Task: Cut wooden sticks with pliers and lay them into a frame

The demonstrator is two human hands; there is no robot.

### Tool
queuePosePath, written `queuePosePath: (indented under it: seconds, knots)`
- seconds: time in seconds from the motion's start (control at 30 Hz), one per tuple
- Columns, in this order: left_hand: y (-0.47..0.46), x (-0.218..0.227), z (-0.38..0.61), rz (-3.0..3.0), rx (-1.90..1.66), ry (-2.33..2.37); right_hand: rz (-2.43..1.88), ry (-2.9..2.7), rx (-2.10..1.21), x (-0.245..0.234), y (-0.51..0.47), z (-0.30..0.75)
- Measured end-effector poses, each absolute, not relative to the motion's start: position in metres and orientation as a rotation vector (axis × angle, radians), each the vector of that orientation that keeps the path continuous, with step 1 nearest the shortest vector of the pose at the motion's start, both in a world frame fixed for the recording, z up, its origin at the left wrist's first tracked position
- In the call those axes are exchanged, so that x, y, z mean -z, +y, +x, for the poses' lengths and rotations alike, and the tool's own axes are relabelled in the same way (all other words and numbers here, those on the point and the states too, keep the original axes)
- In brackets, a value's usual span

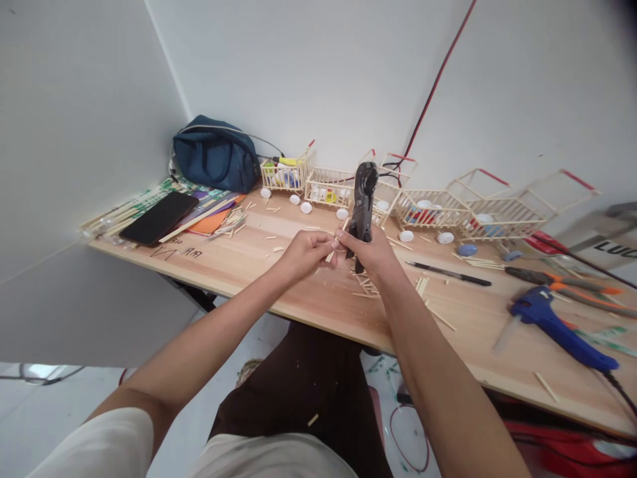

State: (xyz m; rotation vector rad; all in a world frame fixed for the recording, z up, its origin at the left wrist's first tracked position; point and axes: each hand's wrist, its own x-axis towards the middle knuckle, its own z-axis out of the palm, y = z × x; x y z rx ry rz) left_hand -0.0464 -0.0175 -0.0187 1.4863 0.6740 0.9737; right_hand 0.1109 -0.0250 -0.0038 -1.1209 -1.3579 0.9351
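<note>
Stick (330, 256) pinched between left fingers (322, 248), black tool (363, 199) gripped in right fingers (352, 243), "LUC" lettering (615, 248) far right.

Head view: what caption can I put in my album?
Left hand with a stick, right hand with a black tool, little carts behind.
</note>
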Motion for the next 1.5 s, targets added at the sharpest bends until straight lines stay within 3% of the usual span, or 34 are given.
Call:
queuePosePath:
  seconds: [0.37,0.7,0.97,1.13,1.5]
  knots:
    - [-0.026,0.007,-0.053,1.744,-1.05,0.767,-1.137,-1.367,-0.974,-0.002,-0.03,0.108]
    - [-0.059,-0.021,-0.116,1.555,-1.182,0.733,-0.835,-0.91,-1.556,-0.036,-0.067,0.09]
    - [-0.121,0.005,-0.112,1.274,-1.013,0.59,-0.82,-1.01,-1.711,-0.017,-0.101,0.077]
    - [-0.141,0.013,-0.101,1.217,-0.947,0.534,-0.944,-1.103,-1.627,-0.007,-0.114,0.073]
    - [-0.162,0.029,-0.093,1.042,-1.163,0.61,-0.746,-1.046,-1.813,-0.003,-0.146,0.071]
